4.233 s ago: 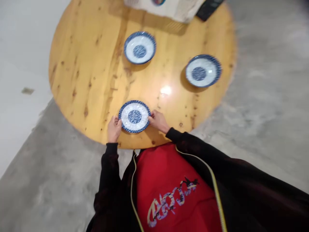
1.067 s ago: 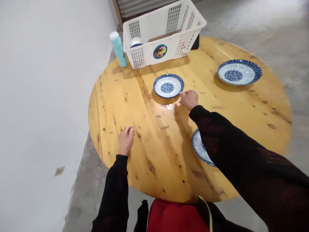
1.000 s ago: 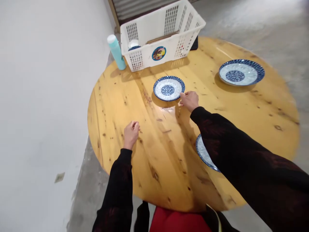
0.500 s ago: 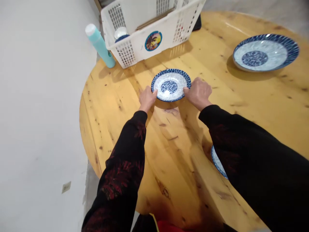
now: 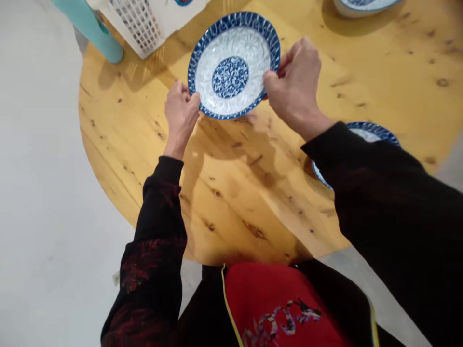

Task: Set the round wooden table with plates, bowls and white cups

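Note:
A blue-and-white patterned plate (image 5: 230,77) is held up above the wooden table, tilted so its face shows to me. My left hand (image 5: 181,108) pinches its lower left rim, thumb on top. On the right rim my right hand (image 5: 296,84) grips it, thumb on the face and the other fingers curled behind. Partly hidden under my right forearm, a second blue-rimmed plate (image 5: 372,130) lies on the table. The plate's shadow falls on the wood below it.
A white plastic basket (image 5: 135,24) stands at the table's far side, beside a light-blue bottle-like object (image 5: 96,31). Another blue-and-white dish (image 5: 365,6) is cut off by the top edge. The round wooden table (image 5: 119,159) curves along a white wall on the left.
Both hands have lifted the plate off the table and closer to me, tilting it. My view has shifted downward, so the basket and far dish are partly cut off.

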The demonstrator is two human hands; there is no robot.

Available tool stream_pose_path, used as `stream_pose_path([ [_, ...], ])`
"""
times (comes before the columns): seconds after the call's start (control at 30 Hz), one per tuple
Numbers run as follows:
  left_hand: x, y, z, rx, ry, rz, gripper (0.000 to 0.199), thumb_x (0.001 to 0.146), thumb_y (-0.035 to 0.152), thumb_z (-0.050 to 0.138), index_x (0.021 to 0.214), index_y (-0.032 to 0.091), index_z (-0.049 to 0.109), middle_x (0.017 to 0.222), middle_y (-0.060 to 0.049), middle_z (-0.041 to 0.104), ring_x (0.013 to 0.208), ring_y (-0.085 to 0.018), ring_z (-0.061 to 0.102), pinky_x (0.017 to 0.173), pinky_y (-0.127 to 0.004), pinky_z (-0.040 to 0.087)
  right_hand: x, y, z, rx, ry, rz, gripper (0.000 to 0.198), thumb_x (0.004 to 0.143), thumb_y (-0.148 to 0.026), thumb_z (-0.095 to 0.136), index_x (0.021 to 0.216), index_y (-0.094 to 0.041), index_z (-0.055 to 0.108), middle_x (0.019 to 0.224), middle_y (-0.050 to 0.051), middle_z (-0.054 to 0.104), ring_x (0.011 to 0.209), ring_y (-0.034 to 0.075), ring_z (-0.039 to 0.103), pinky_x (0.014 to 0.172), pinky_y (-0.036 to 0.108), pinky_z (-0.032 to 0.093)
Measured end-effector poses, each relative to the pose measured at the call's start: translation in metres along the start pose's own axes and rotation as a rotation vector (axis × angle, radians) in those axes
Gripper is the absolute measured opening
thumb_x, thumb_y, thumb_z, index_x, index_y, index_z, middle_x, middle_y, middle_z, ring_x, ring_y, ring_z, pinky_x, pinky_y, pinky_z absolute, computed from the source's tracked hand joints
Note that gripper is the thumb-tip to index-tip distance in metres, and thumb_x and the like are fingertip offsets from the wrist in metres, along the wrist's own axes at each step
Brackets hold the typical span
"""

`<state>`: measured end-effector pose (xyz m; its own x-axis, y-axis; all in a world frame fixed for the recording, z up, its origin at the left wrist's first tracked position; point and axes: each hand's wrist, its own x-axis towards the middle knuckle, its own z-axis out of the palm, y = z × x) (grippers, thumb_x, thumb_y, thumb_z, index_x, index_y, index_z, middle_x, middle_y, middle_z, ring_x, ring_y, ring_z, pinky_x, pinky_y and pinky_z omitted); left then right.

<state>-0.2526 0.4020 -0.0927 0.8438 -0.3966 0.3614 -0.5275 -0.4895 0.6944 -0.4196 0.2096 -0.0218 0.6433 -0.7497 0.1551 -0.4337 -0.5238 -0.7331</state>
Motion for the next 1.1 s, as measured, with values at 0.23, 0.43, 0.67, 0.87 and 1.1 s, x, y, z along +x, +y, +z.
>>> stream_pose_path([
  [0.23,-0.151,0.048,-0.116,-0.266,-0.388,-0.189,0.031,0.091,0.032,0.063,0.074,0.021,0.040,0.067,0.006,0.039,0.062,-0.007,0.049,0.064,-0.021,0.044,-0.198,0.007,-0.023,0.109,-0.024,0.169,0.022,0.085,-0.025,0.062,0.081,-0.027,0.040,0.068,-0.004,0.045,0.066,0.016,0.049,0.074,0.036,0.050],
  [0.43,-0.251,0.035,-0.162,-0.326,-0.669,-0.356,0.026,0.086,0.029,0.060,0.071,0.023,0.040,0.063,0.006,0.039,0.059,-0.011,0.041,0.060,-0.025,0.036,-0.344,0.004,-0.017,0.108,0.004,0.468,0.018,0.078,-0.039,0.057,0.077,-0.028,0.042,0.060,-0.001,0.048,0.055,0.019,0.047,0.058,0.035,0.039],
  [0.67,-0.294,0.007,-0.168,-0.271,-0.741,-0.384,0.024,0.087,0.032,0.057,0.071,0.023,0.041,0.061,0.006,0.040,0.058,-0.012,0.042,0.060,-0.024,0.035,-0.400,0.009,0.003,0.205,0.010,0.586,0.020,0.077,-0.046,0.054,0.079,-0.029,0.043,0.064,0.002,0.056,0.061,0.023,0.055,0.062,0.036,0.043],
  [0.87,-0.296,0.000,-0.156,-0.247,-0.694,-0.333,0.027,0.089,0.034,0.056,0.071,0.024,0.039,0.061,0.006,0.043,0.060,-0.013,0.046,0.062,-0.024,0.038,-0.391,0.020,0.010,0.160,0.017,0.565,0.018,0.079,-0.043,0.053,0.082,-0.028,0.044,0.067,0.002,0.059,0.062,0.022,0.055,0.066,0.037,0.042],
  [1.1,-0.294,0.003,-0.159,-0.162,-0.676,-0.347,0.029,0.090,0.030,0.056,0.068,0.024,0.039,0.060,0.007,0.041,0.060,-0.013,0.044,0.063,-0.024,0.035,-0.393,0.021,0.011,0.172,-0.026,0.548,0.019,0.080,-0.044,0.052,0.085,-0.028,0.044,0.069,0.003,0.061,0.062,0.023,0.056,0.067,0.038,0.042],
])
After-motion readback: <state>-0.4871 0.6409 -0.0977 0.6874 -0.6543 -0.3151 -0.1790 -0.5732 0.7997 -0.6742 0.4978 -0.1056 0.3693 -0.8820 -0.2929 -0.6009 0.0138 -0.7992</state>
